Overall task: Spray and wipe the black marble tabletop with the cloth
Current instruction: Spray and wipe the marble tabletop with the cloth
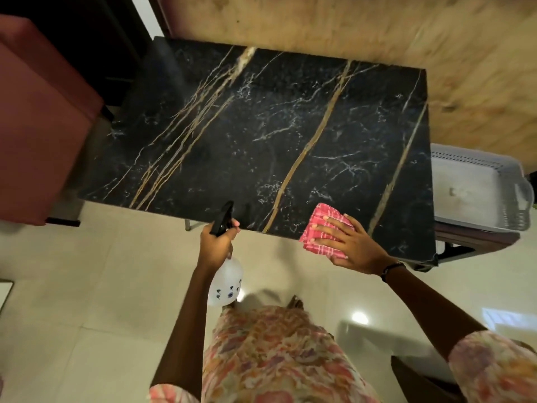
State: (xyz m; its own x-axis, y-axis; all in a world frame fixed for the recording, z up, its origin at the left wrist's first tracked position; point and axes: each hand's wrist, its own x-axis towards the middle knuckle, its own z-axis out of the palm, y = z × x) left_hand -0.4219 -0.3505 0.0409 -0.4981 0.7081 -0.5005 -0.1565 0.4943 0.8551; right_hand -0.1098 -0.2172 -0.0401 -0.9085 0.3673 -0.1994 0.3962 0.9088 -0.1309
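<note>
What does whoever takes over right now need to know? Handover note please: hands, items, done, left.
Left hand grips the spray bottle by its black trigger head, nozzle aimed over the tabletop from the near edge.
Right hand lies flat, fingers spread, on the folded pink checked cloth at the near right edge.
Done: faint mist shows at the far left; spraying under way.
Left: no wipe streaks visible; wipe the whole top.

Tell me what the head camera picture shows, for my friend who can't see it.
A person's left hand grips a spray bottle at the near edge of a black marble tabletop. Their right hand presses flat on a folded pink checked cloth on the tabletop's near right corner.
</note>
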